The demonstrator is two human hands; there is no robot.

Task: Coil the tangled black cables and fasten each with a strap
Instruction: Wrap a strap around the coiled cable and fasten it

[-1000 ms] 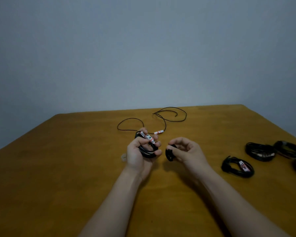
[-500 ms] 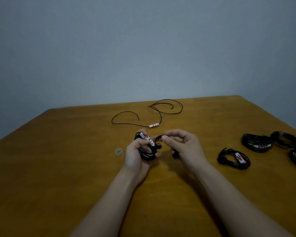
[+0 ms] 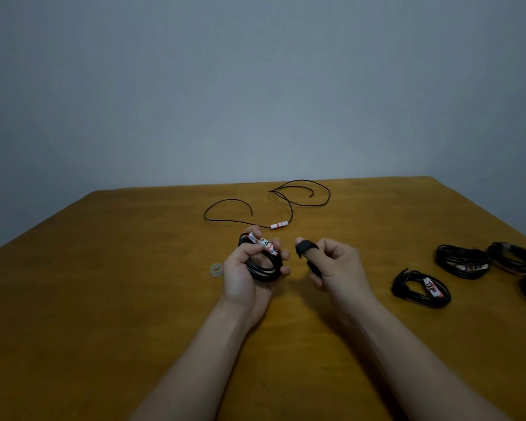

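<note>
The left hand (image 3: pixel 249 268) grips a coiled black cable (image 3: pixel 264 267) over the middle of the bench (image 3: pixel 104 329). Just beside it, the right hand (image 3: pixel 337 268) holds a black strap (image 3: pixel 307 247) draped over one curled finger. This appears to be the fastening step, and next the strap needs wrapping round the coil. A loose cable (image 3: pixel 289 205) lies farther off, and strapped coils (image 3: pixel 421 288) sit to the right.

Bare left grip (image 3: pixel 249 270), bare right grip (image 3: pixel 339 268), forearms (image 3: pixel 208 344) (both) uncovered

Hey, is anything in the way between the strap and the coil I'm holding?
Nothing visible. The strap in the right hand and the coil in the left hand are apart, with only open air over the table between them.
</note>
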